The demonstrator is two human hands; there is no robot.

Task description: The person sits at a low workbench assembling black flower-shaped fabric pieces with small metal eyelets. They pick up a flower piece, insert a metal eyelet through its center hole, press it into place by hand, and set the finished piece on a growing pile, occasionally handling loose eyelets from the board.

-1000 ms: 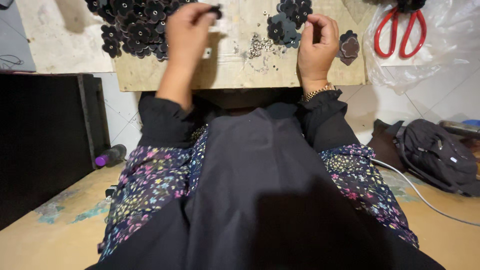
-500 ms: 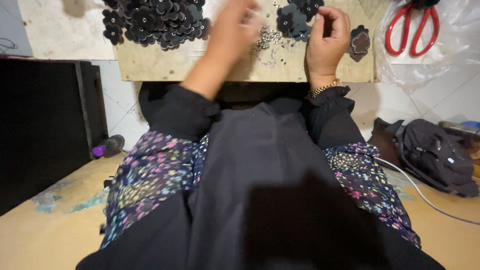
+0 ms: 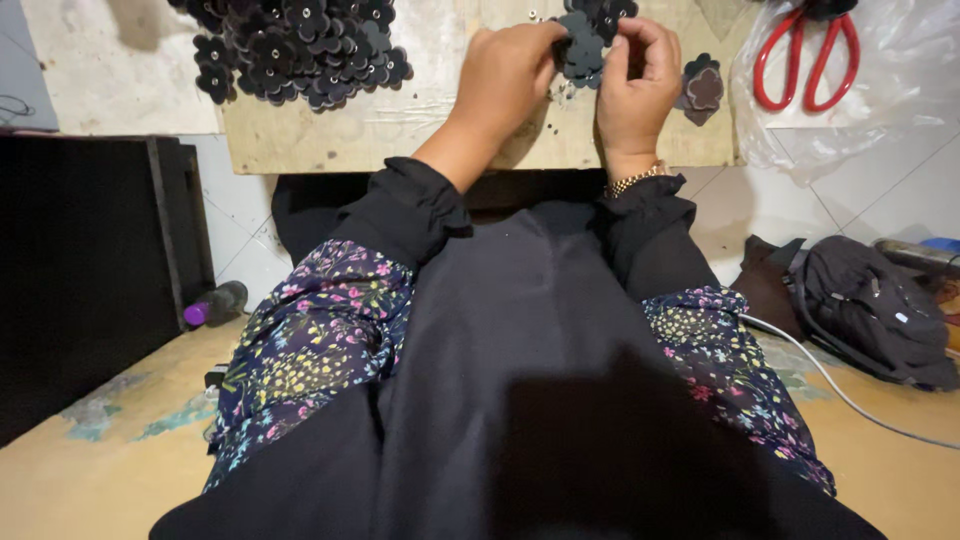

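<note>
The left hand (image 3: 505, 75) has crossed from the flower pile (image 3: 295, 45) to meet the right hand (image 3: 635, 80); both grips now pinch one dark flower (image 3: 583, 45) just above the board (image 3: 400, 120). A loose flower (image 3: 703, 88) lies beside the right hand, scissors (image 3: 805, 60) farther right

Red scissors (image 3: 806, 62) lie far right on a clear plastic bag (image 3: 880, 110). A black backpack (image 3: 870, 305) sits right on the floor, a purple-capped bottle (image 3: 214, 303) left.
</note>
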